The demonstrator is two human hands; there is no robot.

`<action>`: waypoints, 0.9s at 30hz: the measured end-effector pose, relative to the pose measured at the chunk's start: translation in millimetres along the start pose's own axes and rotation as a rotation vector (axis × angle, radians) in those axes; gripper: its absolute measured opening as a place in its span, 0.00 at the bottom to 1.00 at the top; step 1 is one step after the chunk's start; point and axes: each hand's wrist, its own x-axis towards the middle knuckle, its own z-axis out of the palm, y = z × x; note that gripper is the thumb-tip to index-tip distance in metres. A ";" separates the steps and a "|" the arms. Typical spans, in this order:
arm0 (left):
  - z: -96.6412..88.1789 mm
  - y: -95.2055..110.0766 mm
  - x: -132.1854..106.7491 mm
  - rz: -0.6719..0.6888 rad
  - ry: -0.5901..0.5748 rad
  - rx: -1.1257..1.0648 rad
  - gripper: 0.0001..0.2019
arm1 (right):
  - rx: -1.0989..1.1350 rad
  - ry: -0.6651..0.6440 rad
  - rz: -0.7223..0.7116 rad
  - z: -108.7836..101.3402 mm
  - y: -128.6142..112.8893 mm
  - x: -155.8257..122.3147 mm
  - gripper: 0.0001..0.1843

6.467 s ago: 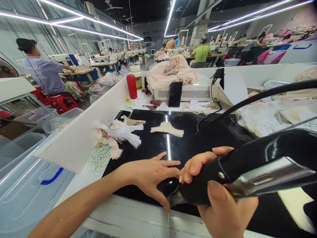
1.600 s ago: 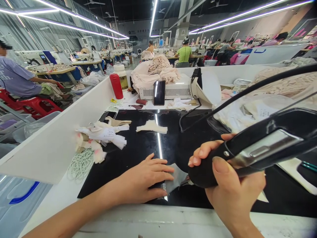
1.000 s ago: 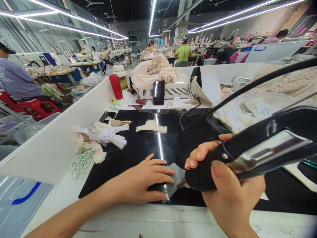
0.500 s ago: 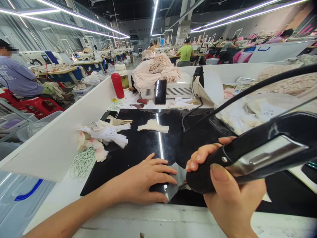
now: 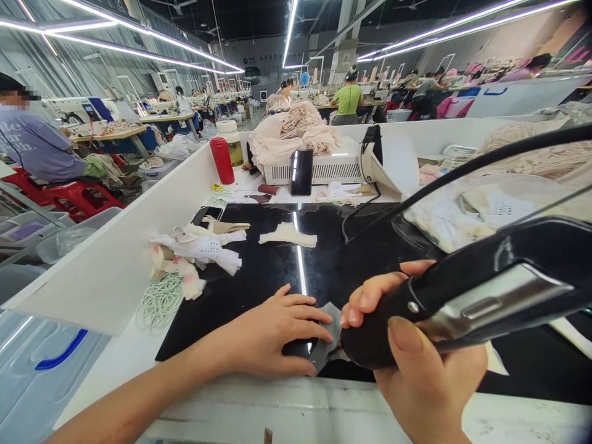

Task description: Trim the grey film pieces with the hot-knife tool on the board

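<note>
Pinning a grey fabric piece (image 5: 329, 320) at the near edge of the black mat (image 5: 277, 271) with the left hand (image 5: 272, 333), palm down, with fingers (image 5: 305, 316) laid out flat and closed on nothing. Gripping a black handheld tool (image 5: 485, 290) in the right hand (image 5: 425, 370), with fingers (image 5: 370, 296) curled fully round its rounded front end and thumb along the near side.

Compared with half a second ago, brought lower and further left over the mat's near edge. Now covering more of the grey fabric piece, with only a narrow strip showing between tool nose and left fingertips. No shift of the left hand in that time. Judging from that, work on the piece in progress, not finished. Cannot tell whether actually touching the fabric, hidden beneath the nose.

Trailing a black cable (image 5: 462, 175) back over the mat's right side. On the mat's middle, a cream cut piece (image 5: 289, 234). At its left edge, white scraps (image 5: 198, 246). Just off that edge on the white surface (image 5: 120, 370), pale elastic (image 5: 160, 299). Beyond the mat's far edge, a red bottle (image 5: 222, 160) and a dark phone (image 5: 301, 172) leaning on a white machine box (image 5: 342, 166).
</note>
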 end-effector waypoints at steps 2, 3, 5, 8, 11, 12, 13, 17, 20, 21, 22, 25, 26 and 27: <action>0.5 0.3 2.6 0.000 0.002 0.009 0.25 | 0.004 -0.015 0.004 -0.8 0.4 -0.6 0.21; 0.8 0.3 3.5 -0.001 0.002 0.013 0.24 | 0.006 -0.015 0.008 -0.8 0.0 -0.6 0.21; 1.4 0.1 4.6 0.001 0.006 0.015 0.24 | -0.001 -0.005 0.013 -0.1 -1.6 -0.3 0.20; 2.3 -1.1 4.8 0.014 0.017 0.009 0.24 | 0.002 0.016 0.022 2.3 -4.9 0.3 0.21; 2.5 -2.6 4.4 0.021 0.023 0.005 0.25 | 0.035 -0.016 0.016 4.8 -7.2 -0.5 0.20; 2.3 -2.9 4.3 0.020 0.025 0.004 0.25 | 0.052 -0.033 0.007 5.3 -7.5 -1.3 0.20; 1.9 -3.0 4.3 0.015 0.022 0.003 0.25 | 0.065 -0.046 -0.003 5.6 -7.5 -2.4 0.19; 0.5 -2.4 4.8 0.009 -0.006 -0.014 0.24 | 0.062 -0.095 0.029 3.0 -4.8 -8.5 0.16; 1.1 -2.8 3.7 0.007 -0.004 -0.017 0.24 | 0.083 -0.125 0.046 -1.2 -1.9 -11.1 0.16; 1.4 -3.3 2.8 0.003 0.000 -0.014 0.24 | 0.093 -0.122 0.043 -2.7 -1.6 -10.2 0.16; 1.6 -3.9 1.7 -0.002 0.000 -0.011 0.25 | 0.094 -0.104 0.044 -4.4 -1.7 -8.2 0.17; 0.7 -5.1 -1.8 -0.016 -0.006 -0.008 0.25 | 0.028 0.032 0.036 -11.0 -4.5 5.2 0.20; 0.1 -5.0 -2.6 -0.018 -0.009 -0.006 0.24 | 0.006 0.095 0.029 -13.9 -5.9 11.2 0.21; -0.6 -4.4 -3.0 -0.015 -0.006 -0.005 0.23 | -0.002 0.152 0.022 -17.0 -7.0 17.2 0.22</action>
